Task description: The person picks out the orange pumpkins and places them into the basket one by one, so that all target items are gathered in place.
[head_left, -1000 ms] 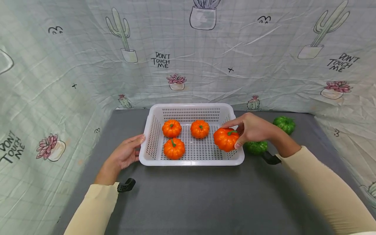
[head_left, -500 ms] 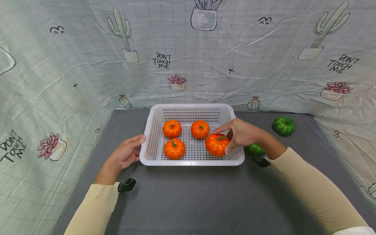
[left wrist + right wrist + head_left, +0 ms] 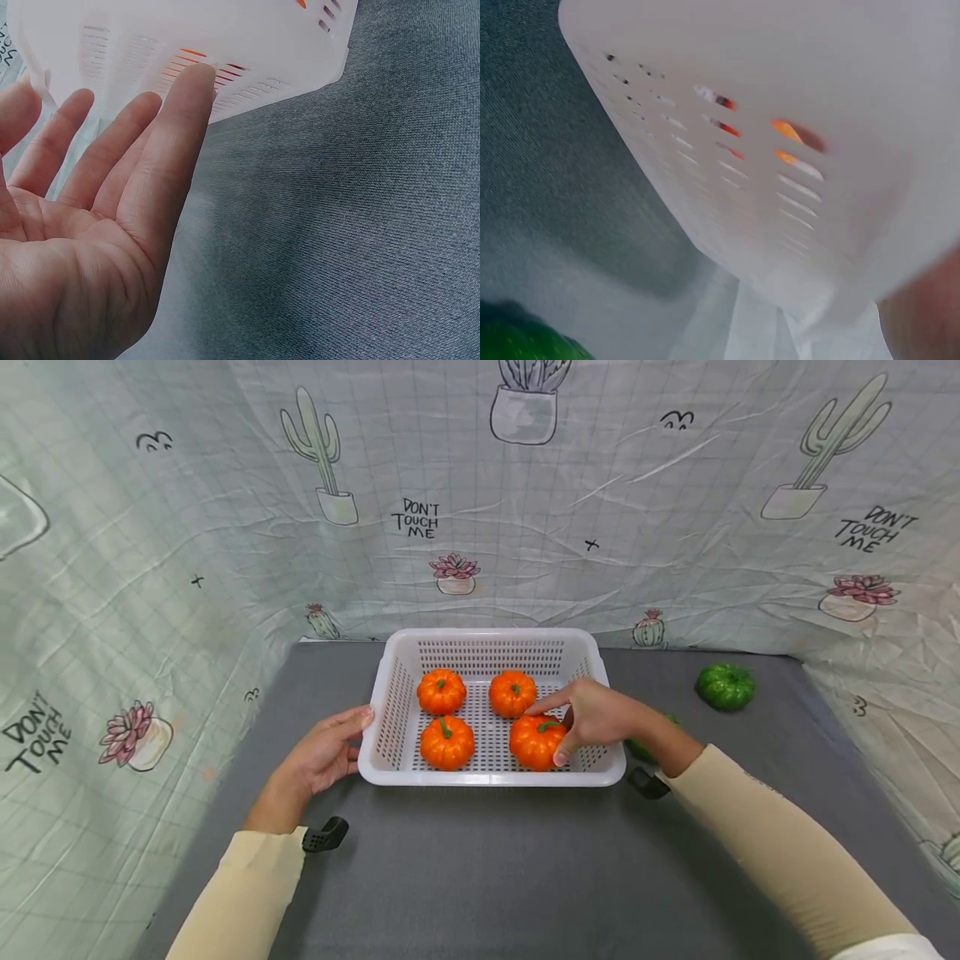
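Note:
My right hand [image 3: 596, 718] reaches over the right wall of the white slotted plastic basket [image 3: 491, 778], thumb and fingers gripping a small orange pumpkin [image 3: 532, 745] by its right side. This pumpkin is in the front right part of the basket, its green stem upward. Inside with it sit three more orange pumpkins: one at back left [image 3: 441, 692], one at back middle [image 3: 512, 694] and one at front left [image 3: 447, 744]. At the left end, my left hand [image 3: 322, 752] touches the basket's rim and outer wall with extended fingers [image 3: 169, 142].
On the dark grey cloth [image 3: 465, 868], a green pumpkin [image 3: 725, 686] lies at the back right. Another green pumpkin [image 3: 640, 749] shows partly behind my right forearm, close to the basket. A cactus-print sheet [image 3: 540, 577] hangs behind and at the sides.
My right hand has carried the orange pumpkin left and lower, from the basket's right end into its front right area. The left hand has stayed at the rim.

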### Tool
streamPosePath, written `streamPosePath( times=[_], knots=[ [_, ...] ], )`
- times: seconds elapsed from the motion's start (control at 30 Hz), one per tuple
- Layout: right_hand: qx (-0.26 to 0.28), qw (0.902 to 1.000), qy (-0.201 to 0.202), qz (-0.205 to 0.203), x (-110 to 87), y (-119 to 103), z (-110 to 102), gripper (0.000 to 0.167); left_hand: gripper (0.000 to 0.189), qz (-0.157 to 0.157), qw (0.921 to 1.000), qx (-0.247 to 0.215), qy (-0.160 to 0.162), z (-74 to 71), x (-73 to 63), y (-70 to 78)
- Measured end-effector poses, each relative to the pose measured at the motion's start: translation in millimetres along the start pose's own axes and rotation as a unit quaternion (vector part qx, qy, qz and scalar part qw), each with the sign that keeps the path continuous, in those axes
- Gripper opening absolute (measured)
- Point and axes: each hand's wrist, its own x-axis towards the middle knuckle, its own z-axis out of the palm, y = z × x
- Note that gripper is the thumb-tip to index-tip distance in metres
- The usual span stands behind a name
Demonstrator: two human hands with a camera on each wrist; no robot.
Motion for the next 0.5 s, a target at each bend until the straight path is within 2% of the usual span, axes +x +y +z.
streamPosePath(
  times=[0.23,0.5],
  knots=[
    [-0.048,0.9986,0.007,0.02,8.7,-3.5,7.2,0.074,0.063,0.0,1.0,0.005,0.001,0.2,1.8,-1.4],
    [-0.098,0.9951,-0.007,0.007,22.9,-3.5,17.6,0.073,0.059,-0.001,1.0,0.003,0.005,-0.2,2.3,-1.8]
  ],
)
